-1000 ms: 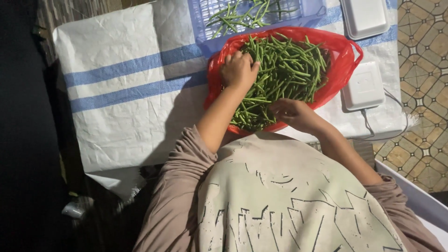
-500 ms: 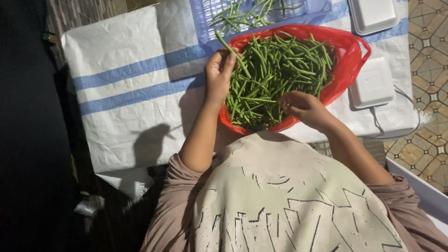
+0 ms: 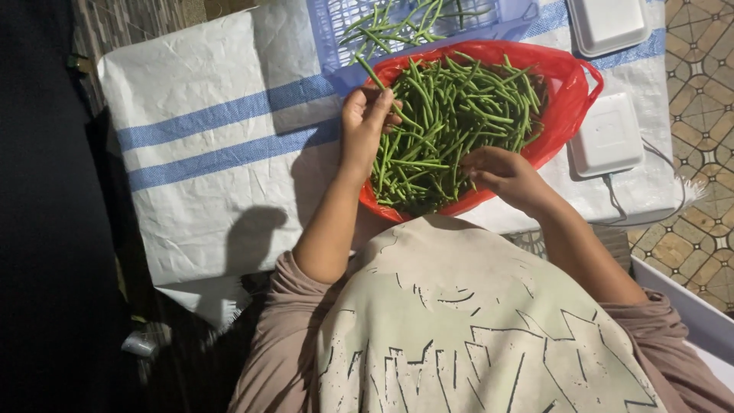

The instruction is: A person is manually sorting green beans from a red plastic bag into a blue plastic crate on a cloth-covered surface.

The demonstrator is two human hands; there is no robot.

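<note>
The left hand (image 3: 365, 116), risen since a moment ago to the red bag's (image 3: 569, 92) nine o'clock rim, pinches one green bean (image 3: 380, 86) lifted from the pile (image 3: 451, 115), while the right hand (image 3: 501, 172) stays curled among beans at six o'clock.

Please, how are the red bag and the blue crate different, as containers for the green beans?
The red bag is soft, glossy plastic; the blue crate is stiff with a grid of holes. The red bag is heaped with beans; the blue crate holds only a few. The red bag lies nearer the person, the blue crate behind it. Both rest on the white sack.
</note>
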